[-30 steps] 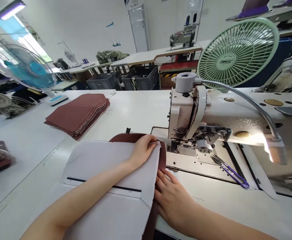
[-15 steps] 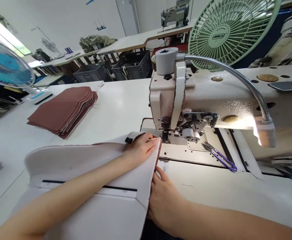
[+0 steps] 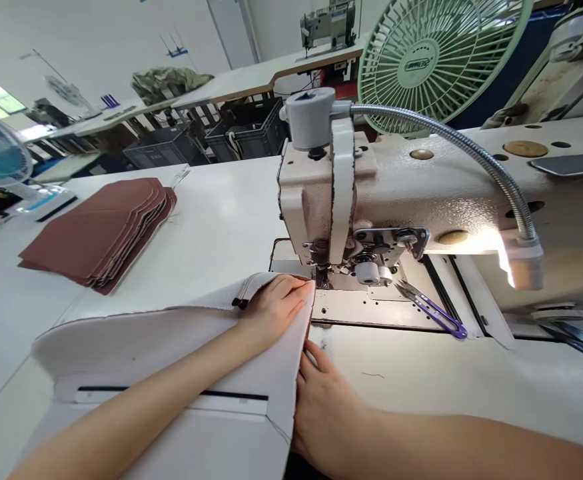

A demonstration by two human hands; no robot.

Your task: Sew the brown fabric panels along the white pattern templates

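White tabletop (image 3: pixel 221 213) is bearing a white-lined panel (image 3: pixel 216 437) near-left of the presser foot (image 3: pixel 322 277); left hand (image 3: pixel 274 310), nearer it, is pressing the far corner flat-fingered; right hand (image 3: pixel 327 410) is curling along the right edge, grip hidden.

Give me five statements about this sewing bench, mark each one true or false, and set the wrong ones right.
1. The left hand lies on the white panel, and the right hand is at the panel's edge. True.
2. The purple scissors are in the right hand. False: they lie beneath the arm of the sewing machine, out of both hands.
3. The fan behind the sewing machine is green. True.
4. The brown stack is to the right of the sewing machine. False: it is to the left.
5. The lamp is lit. True.
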